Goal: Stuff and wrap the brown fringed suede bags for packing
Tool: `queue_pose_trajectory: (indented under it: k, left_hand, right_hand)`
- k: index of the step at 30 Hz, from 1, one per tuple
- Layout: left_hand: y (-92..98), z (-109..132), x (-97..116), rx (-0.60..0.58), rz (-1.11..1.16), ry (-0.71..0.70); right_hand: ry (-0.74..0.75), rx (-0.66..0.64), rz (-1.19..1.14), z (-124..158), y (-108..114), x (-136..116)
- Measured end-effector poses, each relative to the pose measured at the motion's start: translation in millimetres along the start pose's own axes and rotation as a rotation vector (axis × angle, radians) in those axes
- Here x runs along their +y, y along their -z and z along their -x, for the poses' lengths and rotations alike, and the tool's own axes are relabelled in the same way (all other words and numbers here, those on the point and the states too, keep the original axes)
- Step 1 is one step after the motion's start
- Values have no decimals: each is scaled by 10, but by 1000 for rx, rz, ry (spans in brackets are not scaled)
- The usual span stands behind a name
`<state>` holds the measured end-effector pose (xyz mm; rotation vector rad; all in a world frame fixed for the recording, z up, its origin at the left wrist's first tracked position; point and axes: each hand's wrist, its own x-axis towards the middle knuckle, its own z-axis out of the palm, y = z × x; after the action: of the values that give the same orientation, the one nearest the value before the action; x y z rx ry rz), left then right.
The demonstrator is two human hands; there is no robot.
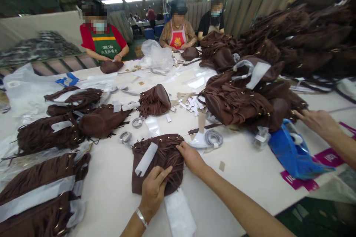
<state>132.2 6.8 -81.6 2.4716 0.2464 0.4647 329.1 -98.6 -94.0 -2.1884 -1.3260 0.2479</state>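
Note:
A brown fringed bag (169, 148) with metal eyelets along its top lies on the table in front of me. My right hand (191, 157) pinches the bag's upper right corner between thumb and fingers. Low on the bag's front is my left hand (154, 187), its fingers curled at the fringe and the index finger reaching across the strands; a silver bracelet circles that wrist. White wrapping (146, 159) covers a strip on the bag's left side. A white sheet (180, 213) pokes out beneath the bag, and a coiled grey strap (213, 139) lies just beyond my right hand.
Brown bags (36, 189) line the left side, and a large heap (236, 100) fills the right. Paper tags (191, 104) scatter mid-table. A blue bag (294, 152) sits near the right edge, beside another person's hand (319, 122). Several people work across the table.

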Motion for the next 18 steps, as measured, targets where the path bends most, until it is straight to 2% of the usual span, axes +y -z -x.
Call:
queue_pose_trajectory:
  k: [3, 6, 11, 14, 18]
  left_hand:
    - [-25, 47, -66, 14, 164, 69]
    - [-35, 51, -109, 9, 278, 95]
    - [-27, 56, -135, 31, 341, 108]
    - [-32, 62, -128, 31, 357, 110]
    - [-33, 56, -117, 22, 357, 111]
  right_hand:
    - [5, 9, -3, -55, -6, 29]
    - [29, 31, -26, 1, 82, -12]
    - [-2, 119, -153, 483, 252, -276]
    - [-12, 99, -278, 682, 213, -430]
    - [-133, 57, -385, 610, 96, -452]
